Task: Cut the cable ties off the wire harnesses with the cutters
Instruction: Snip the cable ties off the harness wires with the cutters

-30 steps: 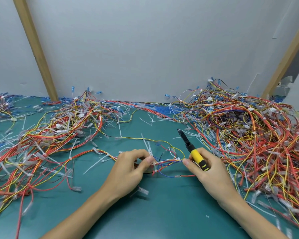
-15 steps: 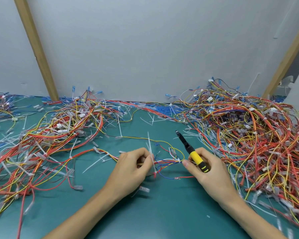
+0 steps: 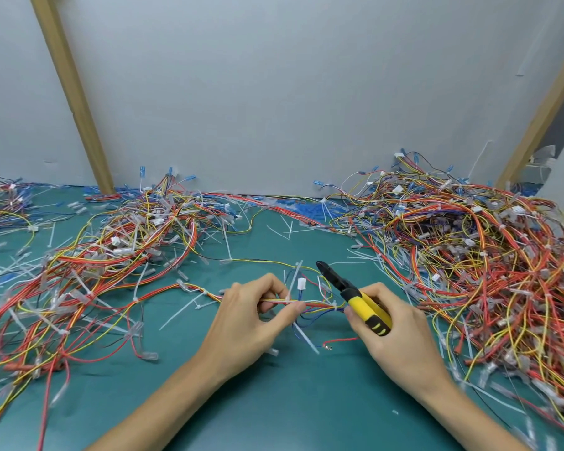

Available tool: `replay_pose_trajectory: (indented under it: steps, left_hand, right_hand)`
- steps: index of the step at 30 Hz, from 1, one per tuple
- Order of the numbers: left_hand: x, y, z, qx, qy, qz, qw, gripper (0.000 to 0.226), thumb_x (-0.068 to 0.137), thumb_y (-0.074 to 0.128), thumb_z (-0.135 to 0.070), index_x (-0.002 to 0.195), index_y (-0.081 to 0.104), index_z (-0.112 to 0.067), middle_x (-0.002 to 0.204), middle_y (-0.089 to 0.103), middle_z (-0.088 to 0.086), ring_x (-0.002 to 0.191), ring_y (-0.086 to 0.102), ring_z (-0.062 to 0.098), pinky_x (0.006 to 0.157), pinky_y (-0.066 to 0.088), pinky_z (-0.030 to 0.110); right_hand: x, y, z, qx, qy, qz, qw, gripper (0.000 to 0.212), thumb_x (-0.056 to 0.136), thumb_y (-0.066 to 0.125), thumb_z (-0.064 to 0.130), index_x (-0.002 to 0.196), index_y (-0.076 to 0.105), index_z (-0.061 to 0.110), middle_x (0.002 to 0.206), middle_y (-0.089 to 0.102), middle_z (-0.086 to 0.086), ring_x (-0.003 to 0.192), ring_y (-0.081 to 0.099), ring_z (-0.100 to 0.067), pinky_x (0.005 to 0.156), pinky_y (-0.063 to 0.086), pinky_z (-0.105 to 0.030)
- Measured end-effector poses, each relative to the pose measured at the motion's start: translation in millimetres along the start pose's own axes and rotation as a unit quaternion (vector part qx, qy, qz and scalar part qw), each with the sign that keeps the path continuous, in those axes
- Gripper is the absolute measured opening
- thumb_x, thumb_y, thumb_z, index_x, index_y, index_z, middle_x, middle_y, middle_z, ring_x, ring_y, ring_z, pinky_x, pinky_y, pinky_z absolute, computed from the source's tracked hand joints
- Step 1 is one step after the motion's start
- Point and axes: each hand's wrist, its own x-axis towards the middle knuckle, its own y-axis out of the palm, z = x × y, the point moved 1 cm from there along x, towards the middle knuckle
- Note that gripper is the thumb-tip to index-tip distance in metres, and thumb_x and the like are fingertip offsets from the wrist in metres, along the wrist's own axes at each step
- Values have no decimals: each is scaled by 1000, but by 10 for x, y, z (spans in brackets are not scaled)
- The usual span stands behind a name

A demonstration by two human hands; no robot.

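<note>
Head view: my left hand (image 3: 245, 317) pinches a small wire harness (image 3: 316, 304) between thumb and curled fingers, near centre of the green table (image 3: 274, 402). A white cable tie (image 3: 288, 299) sits on the bundle right at the fingertips. My right hand (image 3: 394, 333) is wrapped round the yellow handles of the cutters (image 3: 355, 297), black tip pointing far-left, above the harness's right end. Can't tell if the blades touch any wire. Big harness pile (image 3: 485, 255) on the right, a second pile (image 3: 111, 255) on the left, loose ties (image 3: 179, 310) between.
</note>
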Motion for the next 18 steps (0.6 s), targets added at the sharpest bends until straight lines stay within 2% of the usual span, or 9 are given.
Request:
replay_pose_trajectory:
  steps: [2,5,8,12,16,18]
  left_hand:
    - [4,7,5,8,2,-8,1000,26,83,79,-39,75,57,-27,53,33,-9,54,34,12,57,26,17]
    - [19,5,34,21,-1,-9,1000,25,81,81,-29,75,57,-26,53,31,-8,54,33,12,55,27,16]
    - [30,-3,66,22,0,-9,1000,25,80,81,-26,75,57,-27,52,31,-8,54,31,12,54,26,16]
    - [29,5,75,25,5,-7,1000,23,81,80,-26,75,57,-26,52,33,-8,53,32,13,56,28,15]
    - [18,5,87,42,12,5,999,23,82,79,-21,79,57,-27,53,36,-10,56,38,11,65,30,12]
    - [14,8,77,59,27,12,998,25,83,77,-19,81,55,-30,56,36,-12,59,43,8,67,29,13]
  right_hand:
    - [1,3,7,-26,-2,-11,1000,17,85,74,35,89,59,29,81,59,12,73,56,-11,67,49,-34]
    - [-5,-11,20,-61,-21,-19,998,20,82,72,40,94,57,34,99,54,16,84,57,-7,68,52,-43]
    - [-4,-21,6,-70,-26,-5,997,23,82,71,42,97,55,37,99,54,17,87,57,-4,66,53,-40]
    - [-1,-29,-1,-106,-47,13,993,31,78,77,34,101,55,35,94,56,18,89,54,-11,75,50,-40]
    - [8,-63,65,-182,-111,-22,977,35,74,66,47,103,57,29,94,54,15,87,50,-17,79,42,-34]
    - [21,-69,79,-191,-115,-49,974,37,73,66,47,104,58,28,95,55,14,88,51,-18,79,41,-34]
